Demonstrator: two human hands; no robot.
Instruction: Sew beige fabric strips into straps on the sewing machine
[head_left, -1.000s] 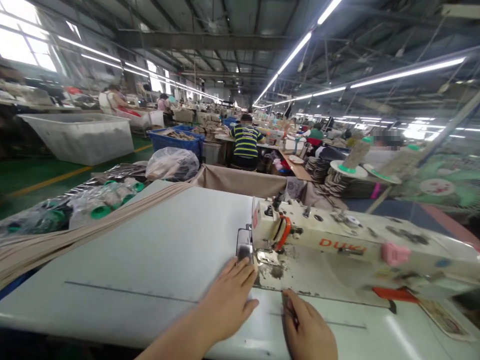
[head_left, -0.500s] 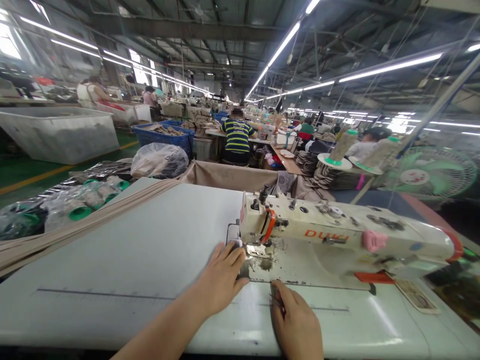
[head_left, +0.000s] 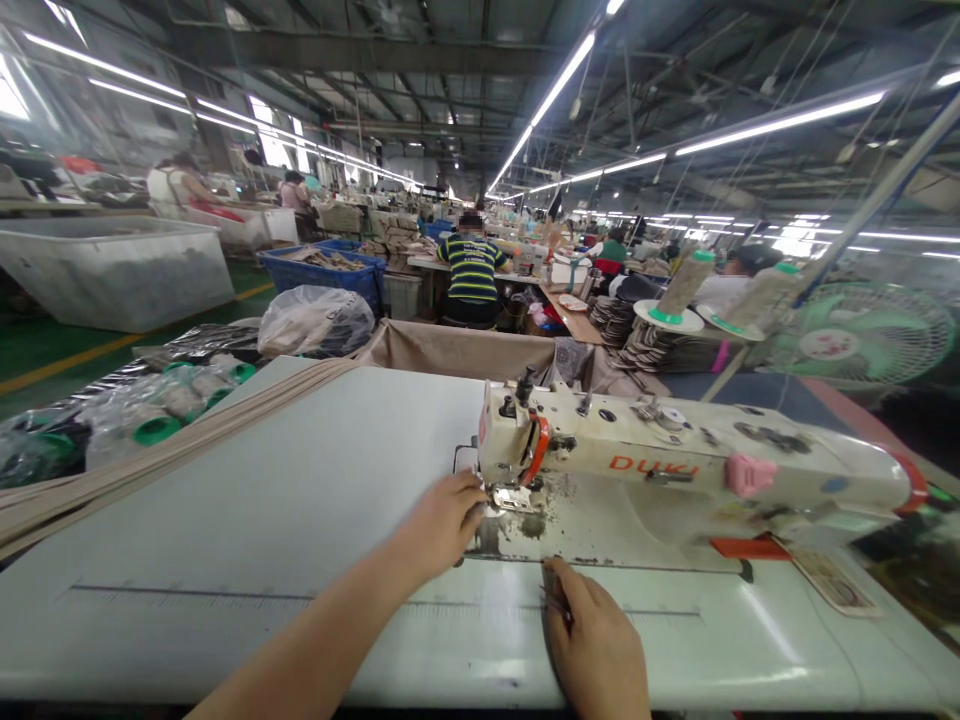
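Note:
Beside the presser foot and needle plate of a white sewing machine, my left hand has its fingers bent and drawn together in a pinch. Anything between those fingertips is too small to make out. My right hand rests on the table's front part, below the machine bed, with fingers curled round a small dark metal tool. Only thin pointed parts of that tool show, so its exact kind is unclear. A printed ruler line runs along the pale tabletop, passing behind both hands.
Long beige fabric strips lie across the table's left side. Bagged thread cones sit beyond them. Behind the machine is a fabric-lined bin. Thread cones and a green fan stand right. A co-worker sits ahead.
My left hand has gone from lying flat with fingers spread to a raised pinch beside the presser foot. My right hand stays in place with the small metal tool.

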